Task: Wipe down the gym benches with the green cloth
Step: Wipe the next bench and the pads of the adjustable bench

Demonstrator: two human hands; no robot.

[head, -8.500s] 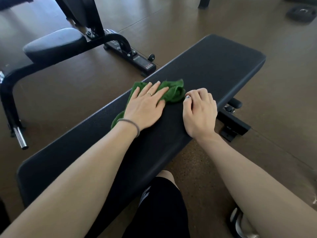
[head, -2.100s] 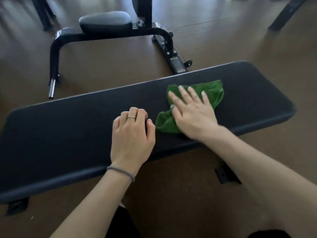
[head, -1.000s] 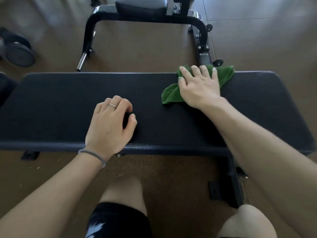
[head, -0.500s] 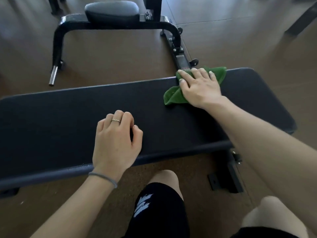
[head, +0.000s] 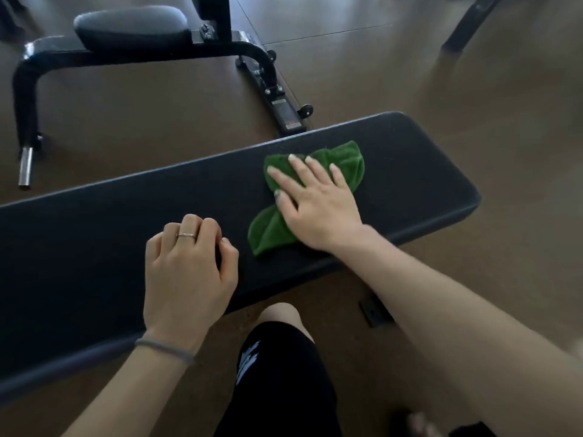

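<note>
Lying under the right hand (head: 318, 206) fingers (head: 317, 167), green cloth (head: 347, 162) on bench (head: 94, 234)

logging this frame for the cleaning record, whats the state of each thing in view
green cloth: crumpled, lying on the flat bench pad, pressed under the right hand
right hand: flat on the cloth, fingers straight and spread
left hand: resting on the pad, fingers curled, holding nothing
flat bench: pad level, both hands on it
second bench: standing on the floor behind, untouched
</note>
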